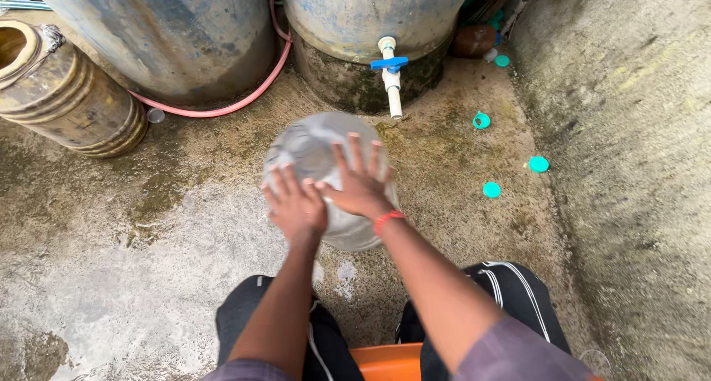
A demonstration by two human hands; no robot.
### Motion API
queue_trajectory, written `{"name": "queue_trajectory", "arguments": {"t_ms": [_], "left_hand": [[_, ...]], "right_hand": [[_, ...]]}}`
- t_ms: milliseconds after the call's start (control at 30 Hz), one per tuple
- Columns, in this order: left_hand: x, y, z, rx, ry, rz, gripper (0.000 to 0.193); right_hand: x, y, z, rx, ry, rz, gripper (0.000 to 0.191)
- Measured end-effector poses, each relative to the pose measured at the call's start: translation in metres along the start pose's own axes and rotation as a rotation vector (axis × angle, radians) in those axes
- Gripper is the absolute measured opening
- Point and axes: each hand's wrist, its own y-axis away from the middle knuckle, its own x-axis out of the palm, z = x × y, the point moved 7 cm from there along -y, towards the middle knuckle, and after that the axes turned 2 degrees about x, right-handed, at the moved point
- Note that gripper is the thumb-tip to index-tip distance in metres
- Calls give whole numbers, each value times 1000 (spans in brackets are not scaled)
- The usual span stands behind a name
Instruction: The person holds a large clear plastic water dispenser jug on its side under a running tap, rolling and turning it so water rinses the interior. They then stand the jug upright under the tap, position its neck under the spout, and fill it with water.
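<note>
The clear plastic water jug (318, 148) sits at the centre of the view on the wet concrete floor (133, 277), its long axis running from about 5 o'clock up toward 11 o'clock, tilted away from the person. The end that shows is a broad, rounded dome, facing up and toward 11 o'clock; which end of the jug this is I cannot tell, since the hands cover the near part. The plastic is see-through with a greyish, cloudy sheen and pale glare across the dome.

Both hands lie flat on the jug with fingers spread wide, pressing on its surface rather than closing round anything. The left hand (296, 207) covers the jug's 7 o'clock side; the right hand (361, 185), with an orange band (388, 219) at the wrist, lies just beside it at 5 o'clock, thumbs close together.

At 12 o'clock from the jug, near its far edge, a white tap with a blue handle (389, 74) juts from a large grey-blue drum (355, 14). A second big drum (170, 33) stands at 10 o'clock, a pink hose (237, 103) curling along its base. A rusty ribbed barrel (67, 92) lies at 9 o'clock. Teal caps (491, 190) are scattered at 3 o'clock, near a rough wall (637, 166).
</note>
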Motion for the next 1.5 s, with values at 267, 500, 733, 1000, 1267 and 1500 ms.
{"name": "queue_trajectory", "arguments": {"t_ms": [267, 500, 733, 1000, 1267, 1500], "left_hand": [[-4, 10, -14, 24, 37, -81, 68], [26, 33, -105, 479, -124, -72, 68], [3, 29, -40, 244, -36, -46, 67], [17, 41, -73, 293, -88, -34, 66], [-1, -1, -72, 118, -81, 433, 86], [7, -61, -49, 255, -92, 401, 105]], "right_hand": [[5, -7, -16, 107, -65, 277, 100], [23, 34, -138, 325, -353, 121, 110], [28, 25, -61, 266, -160, 317, 106], [15, 23, -102, 175, -232, 206, 112], [4, 5, -85, 139, 9, 305, 108], [-31, -14, -77, -143, -37, 5, 103]]}}
